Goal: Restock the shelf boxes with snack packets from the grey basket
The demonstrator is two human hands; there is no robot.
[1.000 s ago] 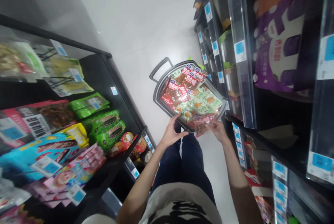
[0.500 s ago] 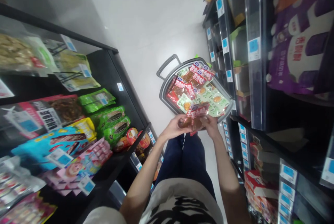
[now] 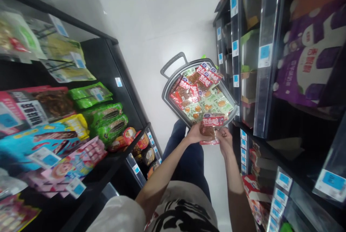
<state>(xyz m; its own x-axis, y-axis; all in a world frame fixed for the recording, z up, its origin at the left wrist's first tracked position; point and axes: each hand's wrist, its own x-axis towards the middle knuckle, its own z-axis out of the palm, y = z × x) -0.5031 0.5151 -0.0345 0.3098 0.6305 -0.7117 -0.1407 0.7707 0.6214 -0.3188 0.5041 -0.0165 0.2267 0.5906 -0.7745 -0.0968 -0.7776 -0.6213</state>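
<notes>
Between my two hands is a red snack packet (image 3: 211,123) with a clear window showing brown food. My left hand (image 3: 195,134) grips its left side, and my right hand (image 3: 225,139) pinches its right side. Just beyond it stands a grey shopping basket (image 3: 168,94) with one handle (image 3: 173,62) sticking out to the far left. Inside lie several red snack packets (image 3: 186,90) and several pale green packets (image 3: 217,101). The held packet overlaps the near rim of the basket in view; whether they touch I cannot tell.
On the left, a black shelf (image 3: 121,77) carries green bags (image 3: 108,118), a blue bag (image 3: 40,143) and a pink bag (image 3: 78,161). At the right, shelves with price tags (image 3: 265,54) hold purple packages (image 3: 310,59) and open cartons (image 3: 248,50). Grey floor (image 3: 156,16) lies ahead.
The held packet has shifted right and lies flatter, its front now showing. My hands have moved right with it. The view has shifted, and one leg now reaches forward beside the basket.
</notes>
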